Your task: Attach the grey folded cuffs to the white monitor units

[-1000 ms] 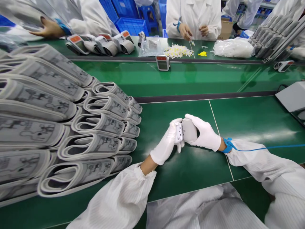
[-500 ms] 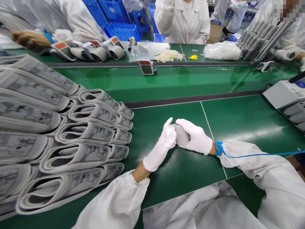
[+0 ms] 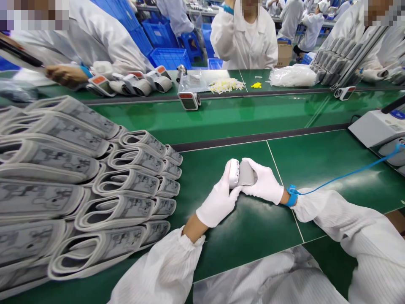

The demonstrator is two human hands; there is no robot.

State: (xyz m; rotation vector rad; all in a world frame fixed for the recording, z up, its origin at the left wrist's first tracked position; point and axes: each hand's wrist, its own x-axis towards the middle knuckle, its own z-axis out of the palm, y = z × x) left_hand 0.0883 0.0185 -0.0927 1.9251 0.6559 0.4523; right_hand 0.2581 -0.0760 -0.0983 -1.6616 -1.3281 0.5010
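My white-gloved left hand (image 3: 220, 196) is wrapped round the white case of a small device (image 3: 234, 172). From the right, my gloved right hand (image 3: 263, 181) grips the grey cuff (image 3: 247, 174) joined to that case. Both hands hold the one device just above the green table (image 3: 234, 236), its side edge with small openings turned up. A blue band (image 3: 291, 196) with a cord circles my right wrist.
Stacked grey folded cuffs (image 3: 126, 181) fill the left side. On the conveyor beyond stands a monitor (image 3: 189, 101). A grey-white machine (image 3: 376, 126) sits at the right. Across the belt, co-workers stand near white-and-yellow small parts (image 3: 226, 85) and plastic bags (image 3: 294, 76).
The device has turned in my hands, so its white case now shows. My left fingers have shifted round it. The view has tilted up slightly, and the monitor sits slightly further left.
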